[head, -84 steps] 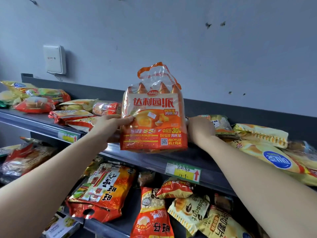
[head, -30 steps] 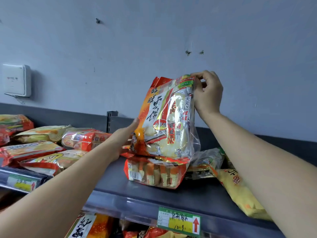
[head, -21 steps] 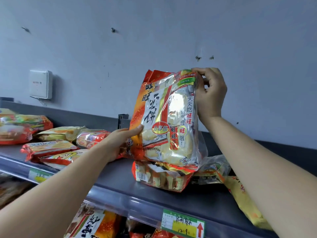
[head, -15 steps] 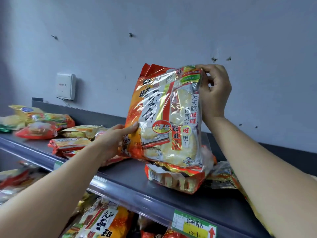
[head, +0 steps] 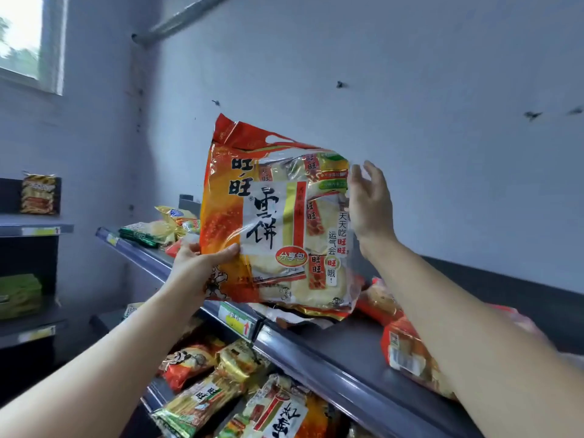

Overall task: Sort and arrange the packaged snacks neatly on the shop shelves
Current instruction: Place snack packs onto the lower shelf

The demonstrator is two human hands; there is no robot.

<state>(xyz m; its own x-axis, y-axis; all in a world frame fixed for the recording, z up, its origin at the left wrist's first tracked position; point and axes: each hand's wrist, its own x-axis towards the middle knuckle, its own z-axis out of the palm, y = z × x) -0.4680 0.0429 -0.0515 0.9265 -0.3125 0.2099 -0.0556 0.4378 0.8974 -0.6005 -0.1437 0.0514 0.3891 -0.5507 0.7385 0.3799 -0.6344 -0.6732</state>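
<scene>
Shelf (head: 331, 343): dark metal, running from far left to near right, with packs (head: 151, 232) at its far end and red packs (head: 407, 352) at the near right.

Bag (head: 278, 216): a large orange-and-clear pack of rice crackers, held upright over the shelf's front edge. Its base is just above, or perhaps resting on, a flat pack (head: 300, 322) lying there; the overlap hides which.

Handling, as judged: light for its bulk. The film is soft, glossy and likely slippery, and the crackers inside are brittle, so squeezing the middle risks breakage. The best holds are the sealed margins, the lower corners, or the cut-out handle (head: 278, 140) in the top flap.

Left hand (head: 196, 263): closed grip on the bag's lower left corner, with the thumb (head: 227, 249) laid across the front and the fingers hidden behind. By its position, this hand carries the weight.

Right hand (head: 369, 203): grip wide open, fingers spread and nearly straight, at the bag's upper right edge. It holds nothing.

Price tag (head: 235, 320): on the shelf rail, below the bag's lower left corner.
</scene>
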